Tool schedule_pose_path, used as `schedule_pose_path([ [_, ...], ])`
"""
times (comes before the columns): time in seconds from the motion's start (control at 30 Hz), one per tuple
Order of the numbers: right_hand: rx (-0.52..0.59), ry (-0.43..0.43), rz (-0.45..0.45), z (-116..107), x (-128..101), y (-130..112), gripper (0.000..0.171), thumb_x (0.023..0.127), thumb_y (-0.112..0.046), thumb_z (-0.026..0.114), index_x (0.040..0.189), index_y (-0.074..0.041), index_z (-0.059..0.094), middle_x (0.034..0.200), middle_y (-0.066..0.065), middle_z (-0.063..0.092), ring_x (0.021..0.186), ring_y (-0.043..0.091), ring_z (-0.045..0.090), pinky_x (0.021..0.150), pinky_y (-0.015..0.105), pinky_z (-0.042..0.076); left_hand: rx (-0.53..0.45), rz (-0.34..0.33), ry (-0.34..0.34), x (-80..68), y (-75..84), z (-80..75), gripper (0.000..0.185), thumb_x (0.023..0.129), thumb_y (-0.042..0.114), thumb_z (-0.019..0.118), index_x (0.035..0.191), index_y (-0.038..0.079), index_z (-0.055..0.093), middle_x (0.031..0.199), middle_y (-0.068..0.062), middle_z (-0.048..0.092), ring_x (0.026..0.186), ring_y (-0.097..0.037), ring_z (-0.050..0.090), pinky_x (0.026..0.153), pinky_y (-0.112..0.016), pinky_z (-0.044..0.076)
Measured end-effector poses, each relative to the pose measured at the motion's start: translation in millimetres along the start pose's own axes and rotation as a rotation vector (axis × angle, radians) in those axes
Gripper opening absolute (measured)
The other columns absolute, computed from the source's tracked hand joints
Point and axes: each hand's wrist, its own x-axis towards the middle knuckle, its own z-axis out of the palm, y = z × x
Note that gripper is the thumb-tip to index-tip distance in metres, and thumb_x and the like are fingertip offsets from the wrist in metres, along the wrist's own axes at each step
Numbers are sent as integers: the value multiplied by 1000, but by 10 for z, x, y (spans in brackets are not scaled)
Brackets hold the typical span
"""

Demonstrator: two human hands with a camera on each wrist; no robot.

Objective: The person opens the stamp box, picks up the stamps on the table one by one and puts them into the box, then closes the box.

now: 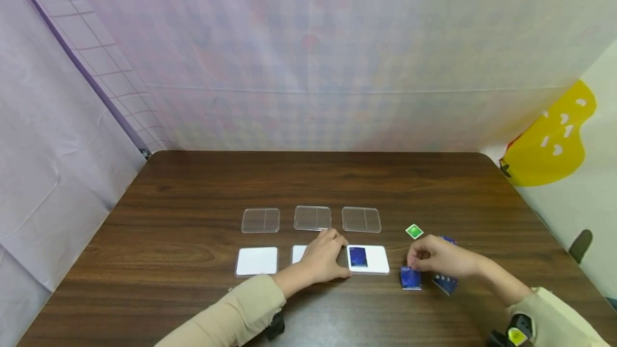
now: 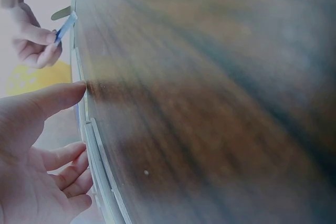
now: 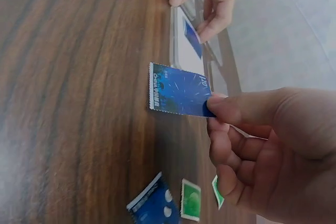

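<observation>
In the head view, my right hand point(image 1: 445, 256) pinches a blue postage stamp point(image 1: 411, 278) by its edge. The right wrist view shows this stamp point(image 3: 181, 92) between thumb and forefinger, printed side visible, above the table. My left hand point(image 1: 320, 257) holds the left end of the rightmost clear plastic case point(image 1: 381, 260), thumb at its near edge and forefinger at its far edge. Inside that case, a blue stamp point(image 1: 358, 257) lies on the left part of a white card. The left hand partly covers the middle case point(image 1: 298, 252).
A third case with a white card point(image 1: 257, 261) lies at left. Three clear lids point(image 1: 260, 220) form a row behind. Right of the cases lie a green stamp point(image 1: 414, 231) and a dark blue stamp point(image 1: 445, 284), partly under the right hand. The brown table point(image 1: 193, 186) meets a curtain behind.
</observation>
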Motion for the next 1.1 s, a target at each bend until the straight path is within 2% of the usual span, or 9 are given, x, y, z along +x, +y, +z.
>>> schedule_pose_path([
  [0.33, 107, -56, -23, -43, 83, -81, 6, 87, -10, 56, 85, -7, 61, 79, -3, 60, 72, 6, 55, 62, 24, 49, 0, 6, 4, 0, -6, 13, 57, 63, 38, 79, 108, 8, 62, 101, 0, 54, 93, -14, 48, 74, -21, 45],
  [0.5, 94, -44, -60, -55, 170, -108, 5, 86, -8, 58, 84, -5, 61, 78, -3, 60, 70, 3, 53, 58, 23, 47, 4, 10, 5, 3, -10, 12, 57, 63, 38, 79, 109, 8, 62, 101, 0, 55, 94, -14, 49, 76, -21, 45],
  [0.83, 91, -27, -35, -50, 360, -191, 5, 85, -5, 59, 82, -1, 62, 74, 0, 60, 66, 2, 51, 58, 20, 45, 11, 7, 2, 9, -11, 4, 57, 63, 38, 79, 109, 8, 62, 102, -1, 55, 95, -15, 49, 77, -21, 45],
  [1.1, 98, -11, 5, -12, 509, -117, 5, 82, -3, 60, 81, 1, 62, 73, 1, 60, 66, 3, 51, 60, 20, 44, 4, 17, 13, 7, -9, 10, 57, 63, 37, 79, 108, 7, 62, 100, -1, 55, 93, -15, 49, 77, -22, 45],
])
